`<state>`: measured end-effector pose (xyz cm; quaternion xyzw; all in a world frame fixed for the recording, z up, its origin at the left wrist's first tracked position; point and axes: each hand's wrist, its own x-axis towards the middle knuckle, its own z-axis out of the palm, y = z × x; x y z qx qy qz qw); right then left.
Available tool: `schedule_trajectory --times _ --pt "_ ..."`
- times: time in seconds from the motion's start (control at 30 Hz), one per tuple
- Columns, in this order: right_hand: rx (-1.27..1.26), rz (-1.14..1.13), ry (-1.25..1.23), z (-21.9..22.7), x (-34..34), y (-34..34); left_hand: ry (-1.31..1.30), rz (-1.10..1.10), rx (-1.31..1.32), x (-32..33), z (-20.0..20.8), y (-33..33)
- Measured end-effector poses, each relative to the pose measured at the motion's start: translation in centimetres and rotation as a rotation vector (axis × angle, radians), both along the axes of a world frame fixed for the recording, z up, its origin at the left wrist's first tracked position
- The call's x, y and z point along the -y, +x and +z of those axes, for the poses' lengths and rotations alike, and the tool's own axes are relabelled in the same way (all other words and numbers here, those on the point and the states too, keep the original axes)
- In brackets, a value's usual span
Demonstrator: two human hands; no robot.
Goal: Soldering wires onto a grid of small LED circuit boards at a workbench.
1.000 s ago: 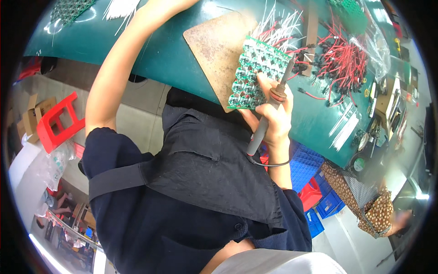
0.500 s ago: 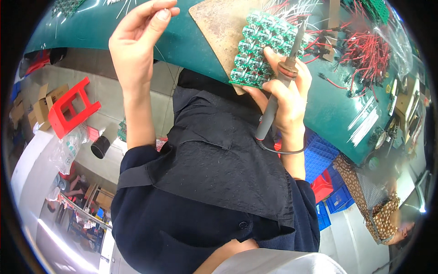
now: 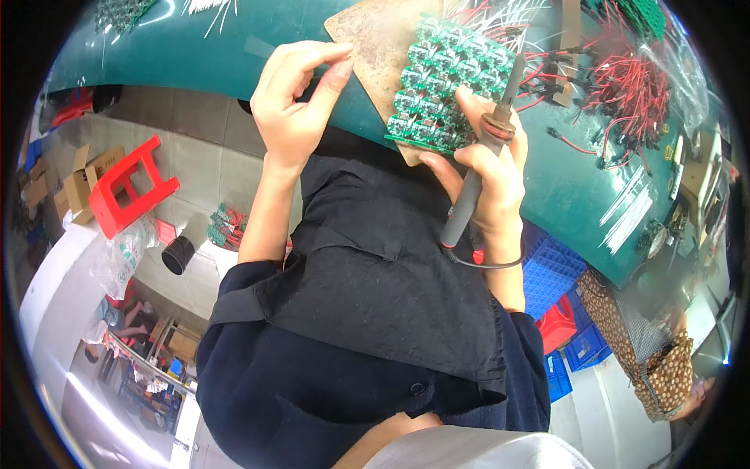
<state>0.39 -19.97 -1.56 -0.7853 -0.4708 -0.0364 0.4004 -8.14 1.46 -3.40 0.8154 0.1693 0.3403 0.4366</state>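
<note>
My right hand (image 3: 496, 176) grips a soldering iron (image 3: 466, 205) with a grey handle, its tip end pointing up and away over the table. Fingers of that same hand rest against the near right part of a panel of green circuit boards (image 3: 437, 82), which lies on a worn brown board (image 3: 383, 66). My left hand (image 3: 297, 105) is raised left of the panel, thumb and forefinger brought together in a pinch. Whatever may be between those fingertips is too small to make out.
Red and black wires (image 3: 625, 94) lie bunched on the green table (image 3: 211, 55) at the right, with white wires (image 3: 625, 207) near the edge. Blue crates (image 3: 547, 266) stand below on the right. A red stool (image 3: 133, 187) is on the left, and another person (image 3: 648, 352) at the right.
My left hand has moved right and nearer to me, closer to the brown board. The circuit board panel has shifted slightly left; the right hand still holds the soldering iron.
</note>
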Motion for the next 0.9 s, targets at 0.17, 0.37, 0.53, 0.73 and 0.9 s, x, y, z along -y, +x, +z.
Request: schedule_trajectory --times 0.17,0.37,0.53,0.73,0.9 --pt "-0.013 0.003 0.019 -0.06 0.03 0.11 0.099 -0.082 0.099 -0.29 -1.12 0.31" --pt "-0.039 0.003 0.014 -0.84 0.28 0.12 0.082 -0.091 0.138 -0.31 -1.21 0.59" --pt "-0.027 0.003 0.0 -0.92 0.27 0.04 0.079 -0.087 0.148 -0.38 -1.24 0.56" --pt "-0.002 -0.006 0.017 -0.22 -0.16 -0.07 0.051 -0.048 0.083 -0.19 -0.8 0.33" --pt "0.027 0.002 0.009 0.02 -0.21 -0.09 0.046 -0.05 0.119 -0.24 -0.85 0.43"
